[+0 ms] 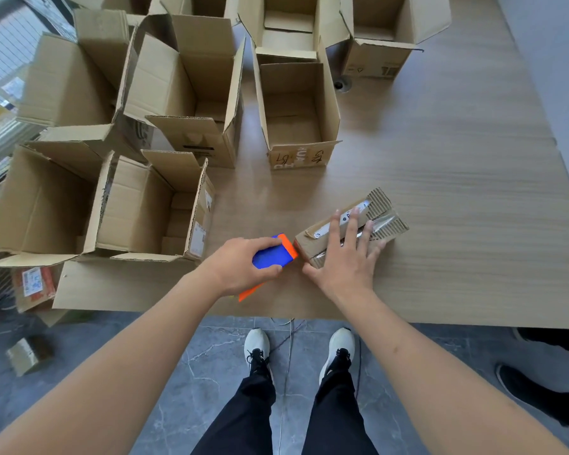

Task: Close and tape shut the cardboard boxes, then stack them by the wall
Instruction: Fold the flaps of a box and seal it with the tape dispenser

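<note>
The person stood at the near edge of a wooden table (457, 159), white shoes (257, 348) on grey floor tiles. The left hand (240, 266) curled its fingers round a blue and orange tape gun (273, 256), whose orange end touched the near end of a small box (349, 229). That box lay closed on the table, slanting away to the right, with clear tape along its top seam. The right hand (345, 257) rested flat on it, fingers straight and spread. To the left, two open boxes (79, 208) stood side by side, flaps up. Beyond them stood another open box (184, 90), and a narrow open one (296, 113) at the middle. More open boxes (385, 31) stood at the far edge.
</note>
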Demonstrator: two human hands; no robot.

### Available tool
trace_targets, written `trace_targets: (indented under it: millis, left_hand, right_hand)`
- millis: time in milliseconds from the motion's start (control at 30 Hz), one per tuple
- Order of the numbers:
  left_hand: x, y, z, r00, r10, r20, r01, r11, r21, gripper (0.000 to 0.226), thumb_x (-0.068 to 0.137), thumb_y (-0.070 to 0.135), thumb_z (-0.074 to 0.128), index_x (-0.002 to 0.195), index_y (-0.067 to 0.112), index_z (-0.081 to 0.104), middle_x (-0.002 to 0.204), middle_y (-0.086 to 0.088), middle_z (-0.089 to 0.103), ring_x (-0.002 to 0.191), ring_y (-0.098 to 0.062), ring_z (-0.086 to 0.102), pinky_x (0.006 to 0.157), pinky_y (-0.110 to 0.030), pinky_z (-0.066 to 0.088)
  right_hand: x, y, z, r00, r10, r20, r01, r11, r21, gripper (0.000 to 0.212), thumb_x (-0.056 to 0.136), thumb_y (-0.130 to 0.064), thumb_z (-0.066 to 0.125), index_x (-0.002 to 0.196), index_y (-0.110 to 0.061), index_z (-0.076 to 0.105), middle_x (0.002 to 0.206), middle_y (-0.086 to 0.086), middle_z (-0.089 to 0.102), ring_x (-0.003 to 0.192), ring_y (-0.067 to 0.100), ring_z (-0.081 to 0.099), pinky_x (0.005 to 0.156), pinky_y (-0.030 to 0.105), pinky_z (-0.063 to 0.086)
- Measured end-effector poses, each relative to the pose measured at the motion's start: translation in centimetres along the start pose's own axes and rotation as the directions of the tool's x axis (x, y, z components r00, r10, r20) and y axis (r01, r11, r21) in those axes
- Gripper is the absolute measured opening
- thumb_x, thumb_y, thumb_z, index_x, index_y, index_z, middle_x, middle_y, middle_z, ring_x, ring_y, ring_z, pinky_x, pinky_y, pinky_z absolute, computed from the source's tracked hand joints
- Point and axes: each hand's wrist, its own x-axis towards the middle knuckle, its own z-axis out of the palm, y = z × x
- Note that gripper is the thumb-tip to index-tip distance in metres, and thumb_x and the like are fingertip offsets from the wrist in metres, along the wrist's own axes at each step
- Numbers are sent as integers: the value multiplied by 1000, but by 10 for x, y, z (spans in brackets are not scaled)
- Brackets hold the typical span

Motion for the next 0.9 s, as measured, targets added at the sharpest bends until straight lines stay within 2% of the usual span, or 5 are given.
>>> trace_targets:
  millis: [100,200,667,800,900]
  left_hand:
    - [-15,-7,-2,999,-8,-34,10,998,69,83,88,60,65,153,60,14,97,2,44,83,-18,54,76,-32,45]
    - [-28,-19,-2,996,-25,-80,31,996,80,103,85,62,68,158,49,-4,104,4,40,86,-19,55,77,-36,50]
    - [-61,-30,-8,933,302,-197,-327,939,-107,106,79,21,87,157,50,22,111,-3,39,99,-20,48,92,-23,44]
    - [-60,-30,-12,918,330,-219,-356,930,-89,105,77,19,89,157,47,27,111,-3,39,102,-22,47,93,-21,42]
    - [-61,-28,-17,901,366,-233,-389,919,-60,102,78,16,89,156,45,31,114,-3,39,105,-20,46,94,-18,40]
  right_hand:
    - [0,14,-1,994,-110,-14,109,994,-25,130,73,-73,70,161,-27,-14,168,10,-21,155,42,-9,123,63,4]
    - [0,22,-5,986,-168,-8,167,985,-44,124,76,-69,71,161,-35,-12,168,12,-22,155,43,-11,127,52,6]
    - [-10,22,7,834,-549,66,547,836,35,119,77,-52,80,159,-49,-6,166,1,-30,154,37,-23,124,44,-13]
    - [-3,17,-17,841,-535,-80,524,770,364,69,85,-55,65,150,-45,45,172,0,6,157,34,-8,127,50,-1]
    - [-12,12,-38,886,-426,-182,404,518,754,32,96,-33,62,126,-30,71,152,-2,52,150,20,33,126,42,21]
